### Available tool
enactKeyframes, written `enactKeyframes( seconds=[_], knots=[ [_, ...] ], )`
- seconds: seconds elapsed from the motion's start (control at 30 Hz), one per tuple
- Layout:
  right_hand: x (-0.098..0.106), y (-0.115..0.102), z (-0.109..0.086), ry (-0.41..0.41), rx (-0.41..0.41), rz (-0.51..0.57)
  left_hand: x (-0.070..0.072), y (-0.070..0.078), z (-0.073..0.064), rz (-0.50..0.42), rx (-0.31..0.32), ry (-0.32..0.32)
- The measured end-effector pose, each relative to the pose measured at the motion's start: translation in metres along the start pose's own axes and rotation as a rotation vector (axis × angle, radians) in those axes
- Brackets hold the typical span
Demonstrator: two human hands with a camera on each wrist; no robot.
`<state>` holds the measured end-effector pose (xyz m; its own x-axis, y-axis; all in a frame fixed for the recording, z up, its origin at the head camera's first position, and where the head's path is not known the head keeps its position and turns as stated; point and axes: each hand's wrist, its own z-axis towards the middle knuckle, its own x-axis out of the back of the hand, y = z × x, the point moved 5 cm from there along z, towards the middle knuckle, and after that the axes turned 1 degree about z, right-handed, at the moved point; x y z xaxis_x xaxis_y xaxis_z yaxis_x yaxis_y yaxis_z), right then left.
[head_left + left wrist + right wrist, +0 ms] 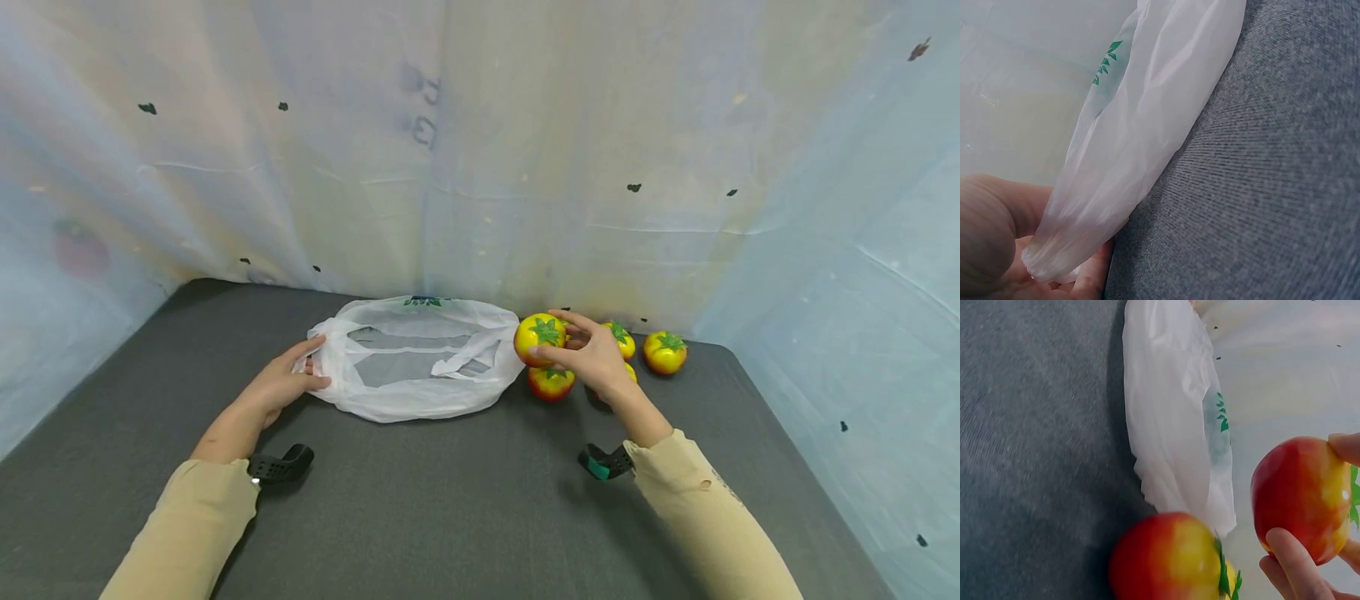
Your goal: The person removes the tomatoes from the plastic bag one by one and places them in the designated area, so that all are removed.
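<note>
A white plastic bag (408, 408) lies on the dark table with its mouth spread open and its handles showing. My left hand (279, 387) grips the gathered left end of the bag; in the left wrist view the bunched plastic (1063, 253) runs between thumb and fingers. Just beyond the bag's right end, my right hand (600, 360) holds a red-and-yellow, tomato-like fruit (534, 335) with a green leafy top. Thumb and fingers pinch this fruit (1297, 497) from its sides in the right wrist view. Another such fruit (551, 385) sits on the table below it.
More of these fruits stand behind and beside my right hand, one fruit (664, 353) farthest right near the table's edge. Pale plastic sheeting (487, 167) hangs behind the dark table (450, 508) and along both sides.
</note>
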<state>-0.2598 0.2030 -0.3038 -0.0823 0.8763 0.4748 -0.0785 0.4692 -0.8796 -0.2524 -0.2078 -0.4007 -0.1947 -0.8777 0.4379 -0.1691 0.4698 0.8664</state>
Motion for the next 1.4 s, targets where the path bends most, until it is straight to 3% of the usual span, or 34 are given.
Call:
enactKeyframes(
  seconds=[0.43,0.73,1.0,1.4],
  knots=[
    [0.026,0.007,-0.004,0.051,-0.040,-0.024,0.001,0.003,0.000,0.007,-0.017,0.003],
    [0.040,0.014,-0.007,0.060,-0.036,-0.051,0.001,0.002,-0.003,0.010,0.004,-0.003],
    [0.053,0.024,-0.010,0.078,-0.087,-0.041,0.001,0.002,-0.002,0.018,0.012,-0.001],
    [0.077,0.037,-0.010,0.197,-0.070,-0.020,0.001,0.002,-0.001,0.033,-0.004,-0.006]
  ],
)
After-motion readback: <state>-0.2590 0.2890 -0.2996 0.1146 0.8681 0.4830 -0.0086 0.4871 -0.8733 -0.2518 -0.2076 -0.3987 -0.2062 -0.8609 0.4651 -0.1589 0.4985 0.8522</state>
